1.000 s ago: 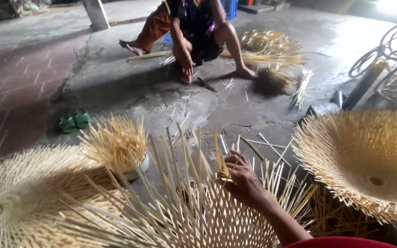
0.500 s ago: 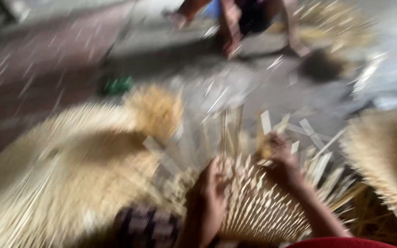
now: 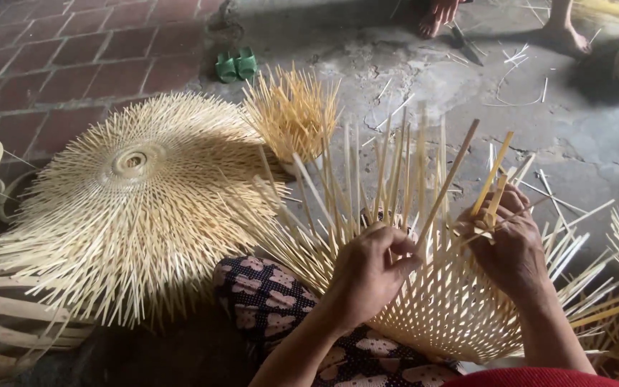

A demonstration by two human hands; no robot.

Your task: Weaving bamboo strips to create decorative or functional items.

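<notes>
A half-woven bamboo basket [image 3: 431, 315] is propped on the lap, its loose strips [image 3: 388, 172] fanning upward. One strip is pinched by the closed fingers of the left hand [image 3: 370, 272] near the weave's edge, while several strips are gripped together in the right hand [image 3: 506, 240], just beside it. A finished woven disc [image 3: 134, 193] lies to the left on the floor, with a bundle of sticks [image 3: 291, 111] and green sandals [image 3: 236, 66] behind it.
</notes>
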